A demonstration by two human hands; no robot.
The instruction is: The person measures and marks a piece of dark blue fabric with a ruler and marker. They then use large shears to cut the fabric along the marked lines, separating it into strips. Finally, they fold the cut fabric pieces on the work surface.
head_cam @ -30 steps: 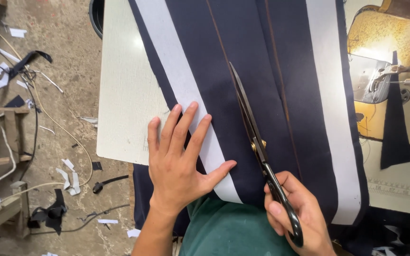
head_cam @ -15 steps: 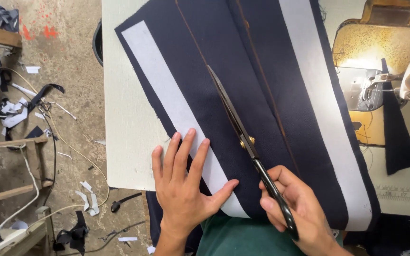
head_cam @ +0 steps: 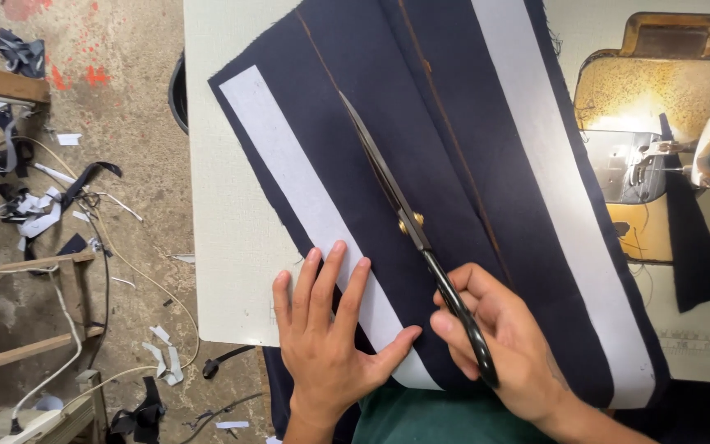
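Person at a white cutting table (head_cam: 223,247), navy fabric (head_cam: 454,164) spread across it w/ two white strips: left strip (head_cam: 306,205) runs diagonally from upper left down toward the hands, right strip (head_cam: 560,205) runs down the far side. Thin orange-brown stitch/chalk lines on the navy between them. Left hand (head_cam: 330,329) flat, palm down, fingers spread and straight, not gripping anything, just pressing on the fabric; fingers lie across the lower end of the left strip, thumb points right toward the scissors. Right hand (head_cam: 499,345) closed around the black handles of long tailor scissors (head_cam: 408,222); fingers wrapped tight, thumb on top. Scissors lie on the navy panel between the two strips, tip pointing up-left, brass pivot screw about mid-length, blades look closed or nearly so, can't tell if cloth is between them. Fabric's near edge hangs over the table edge by the person's green shirt (head_cam: 437,419). Right of the table: sewing machine (head_cam: 659,156) w/ lamp lit on a yellow-brown bed, dark fabric scrap (head_cam: 696,247) hanging off it. Left: concrete floor (head_cam: 84,271) w/ offcuts, cables, bits of a wooden frame (head_cam: 18,271).
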